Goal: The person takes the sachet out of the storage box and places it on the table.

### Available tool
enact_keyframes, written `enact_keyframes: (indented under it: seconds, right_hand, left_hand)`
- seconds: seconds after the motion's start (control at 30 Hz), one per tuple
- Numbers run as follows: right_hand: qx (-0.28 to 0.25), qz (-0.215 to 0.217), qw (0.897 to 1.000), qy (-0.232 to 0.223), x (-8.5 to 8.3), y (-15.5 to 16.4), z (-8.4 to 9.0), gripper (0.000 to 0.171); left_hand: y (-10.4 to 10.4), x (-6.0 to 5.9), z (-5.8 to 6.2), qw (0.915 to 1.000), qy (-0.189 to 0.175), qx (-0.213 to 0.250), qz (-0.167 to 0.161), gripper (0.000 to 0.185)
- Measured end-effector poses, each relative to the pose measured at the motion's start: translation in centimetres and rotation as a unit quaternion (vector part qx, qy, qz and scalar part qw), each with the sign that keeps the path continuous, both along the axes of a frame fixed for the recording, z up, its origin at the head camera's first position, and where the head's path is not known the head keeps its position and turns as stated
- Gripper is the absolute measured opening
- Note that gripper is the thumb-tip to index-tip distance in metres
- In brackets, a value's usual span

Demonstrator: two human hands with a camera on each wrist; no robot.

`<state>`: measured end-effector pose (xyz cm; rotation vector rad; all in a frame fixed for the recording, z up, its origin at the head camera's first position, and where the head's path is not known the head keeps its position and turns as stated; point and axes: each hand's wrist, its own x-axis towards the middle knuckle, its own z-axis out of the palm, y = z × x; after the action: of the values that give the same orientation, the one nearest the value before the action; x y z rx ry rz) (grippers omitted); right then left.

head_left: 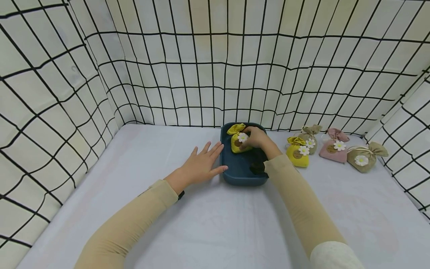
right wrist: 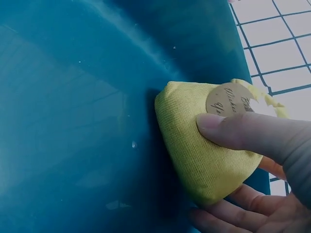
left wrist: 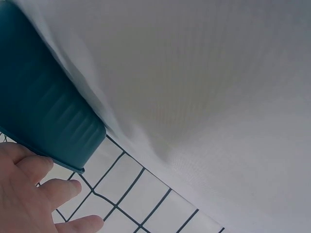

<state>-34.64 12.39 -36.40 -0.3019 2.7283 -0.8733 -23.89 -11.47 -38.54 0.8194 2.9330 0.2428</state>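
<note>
A yellow drawstring sachet (head_left: 236, 147) with a white flower and a round brown label is in the far part of a blue plastic basin (head_left: 235, 180). My right hand (head_left: 256, 138) grips it, and in the right wrist view the thumb lies across the front of the sachet (right wrist: 189, 136) with fingers behind it. My left hand (head_left: 201, 166) rests with straight, spread fingers at the basin's left rim; the left wrist view shows those fingers beside the rim of the basin (left wrist: 53, 111).
Right of the basin lie another yellow sachet (head_left: 298, 158), a pink sachet (head_left: 330, 151) and two tan sachets, one behind (head_left: 310, 136) and one at far right (head_left: 361, 158). Black-grid netting (head_left: 201, 89) over white cloth encloses the white table (head_left: 215, 224) at the back and sides.
</note>
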Motion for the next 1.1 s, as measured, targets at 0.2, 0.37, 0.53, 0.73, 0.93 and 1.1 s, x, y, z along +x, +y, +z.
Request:
enact_keyframes:
  seconds: [0.2,0.37,0.53,0.73,0.93,1.1]
  right_hand:
    - [-0.039,0.006,0.999,-0.013,0.08,0.26,0.02,0.072]
    - [-0.074,0.007,0.997,-0.033,0.27,0.34,0.05,0.068]
    - [-0.085,0.005,0.996,-0.040,0.36,0.40,0.02,0.068]
    - [-0.090,0.001,0.995,-0.042,0.21,0.55,-0.23,0.067]
    - [-0.108,-0.004,0.993,-0.050,0.10,0.63,-0.26,0.064]
    - [-0.125,-0.015,0.991,-0.040,0.06,0.86,-0.13,0.064]
  left_hand:
    - [0.06,0.06,0.07,1.0000,-0.001,0.001,0.002,0.084]
    - [0.08,0.11,0.18,1.0000,0.001,-0.002,0.002,0.084]
    - [0.09,0.07,0.17,1.0000,0.002,-0.003,0.001,0.084]
    - [0.12,0.08,0.16,1.0000,0.001,-0.002,0.000,0.084]
    - [0.09,0.10,0.15,1.0000,0.002,-0.001,-0.001,0.084]
    - [0.14,0.14,0.19,1.0000,0.001,-0.008,0.001,0.085]
